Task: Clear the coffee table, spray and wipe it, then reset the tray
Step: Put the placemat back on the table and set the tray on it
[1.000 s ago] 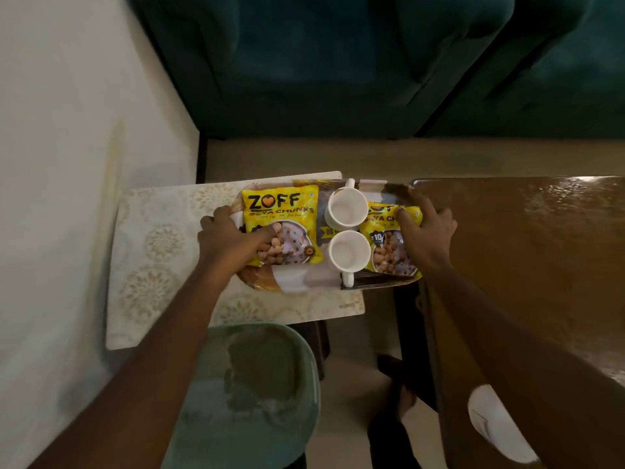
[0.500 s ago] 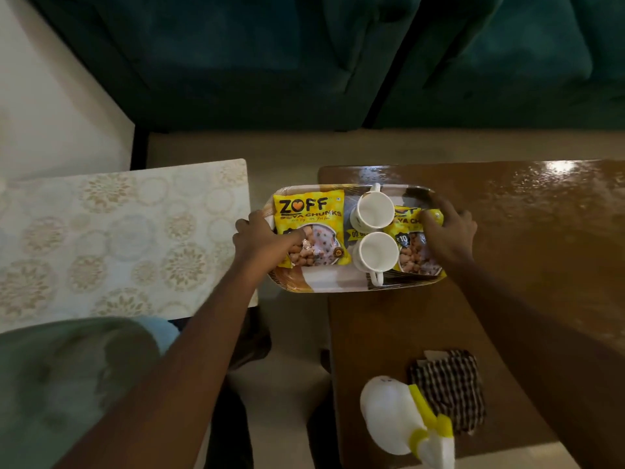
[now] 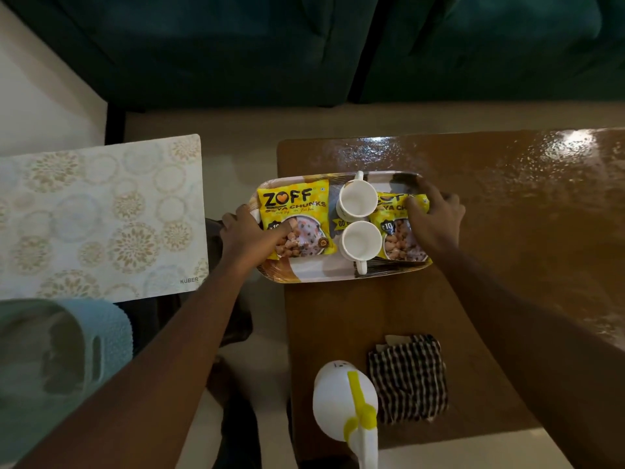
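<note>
A patterned tray (image 3: 321, 274) sits over the left end of the brown coffee table (image 3: 507, 204), its left edge jutting past the table. On it lie two yellow soya chunk packets (image 3: 297, 204) (image 3: 394, 231) and two white cups (image 3: 357, 200) (image 3: 362, 240). My left hand (image 3: 248, 233) grips the tray's left edge, thumb pressing the left packet. My right hand (image 3: 434, 218) grips the right edge, thumb on the right packet. A white spray bottle with a yellow trigger (image 3: 348, 404) and a checked cloth (image 3: 407, 377) lie on the table's near end.
A side table with a floral cover (image 3: 101, 218) stands to the left. A pale blue stool (image 3: 64, 360) sits at the lower left. A dark green sofa (image 3: 304, 45) runs along the far side. The tabletop's right part looks glossy and wet.
Both hands have carried the tray rightward, from the floral side table across the gap onto the coffee table's left end. The spray bottle and cloth have come into view.
</note>
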A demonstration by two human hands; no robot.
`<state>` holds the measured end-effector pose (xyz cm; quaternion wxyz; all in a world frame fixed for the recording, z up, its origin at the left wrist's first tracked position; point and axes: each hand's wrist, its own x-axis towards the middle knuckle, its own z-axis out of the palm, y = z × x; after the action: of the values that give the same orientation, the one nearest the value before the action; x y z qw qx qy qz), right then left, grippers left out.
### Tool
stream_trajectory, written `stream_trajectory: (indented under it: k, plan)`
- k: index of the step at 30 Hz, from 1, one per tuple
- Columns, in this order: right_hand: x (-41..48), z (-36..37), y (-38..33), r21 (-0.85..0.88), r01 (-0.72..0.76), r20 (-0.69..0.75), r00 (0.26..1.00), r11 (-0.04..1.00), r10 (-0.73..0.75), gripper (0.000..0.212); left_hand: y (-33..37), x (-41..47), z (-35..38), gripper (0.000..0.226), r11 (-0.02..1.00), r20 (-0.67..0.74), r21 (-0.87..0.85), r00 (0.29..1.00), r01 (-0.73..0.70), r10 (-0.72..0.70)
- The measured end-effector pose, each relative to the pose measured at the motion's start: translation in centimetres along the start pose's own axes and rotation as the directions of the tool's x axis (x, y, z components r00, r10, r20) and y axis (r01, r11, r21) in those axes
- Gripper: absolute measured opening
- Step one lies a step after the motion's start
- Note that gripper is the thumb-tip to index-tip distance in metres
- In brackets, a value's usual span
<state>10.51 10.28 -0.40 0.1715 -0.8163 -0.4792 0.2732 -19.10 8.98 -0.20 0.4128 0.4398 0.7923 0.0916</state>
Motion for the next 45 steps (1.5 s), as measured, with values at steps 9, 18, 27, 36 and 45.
stream_trajectory:
  k: [9,18,27,36,45]
  plan:
    - [-1.6,-0.3,-1.5,-0.177,0.064,-0.033,0.997,0.982,-0.071,0.046,-0.2,-1.1,-1.5,0.088,0.992,-0.056,0.088,0.994,-0.09,0.095]
    - [-5.5,3.1,-11.3,-0.05,0.319,-0.032,0.947,0.946,-0.321,0.043,-1.2,-2.2,-7.5,0.058,0.925,-0.124,0.244,0.936,-0.293,0.329]
    - [-11.2,13.8,-20.8,0.164,0.37,0.231,0.887,0.914,-0.401,0.033,-7.1,-0.3,-15.0,0.05,0.893,-0.148,0.346,0.923,-0.29,0.357]
    - [-13.0,23.2,-22.9,0.083,-0.085,0.501,0.865,0.993,0.033,0.043,-13.0,2.4,-19.0,0.053,0.885,-0.106,0.36,0.929,-0.295,0.353]
    - [-13.2,21.1,-25.1,0.366,-0.184,0.366,0.93,0.912,0.041,0.023,-13.9,1.9,-21.9,0.053,0.879,-0.124,0.327,0.906,-0.348,0.405]
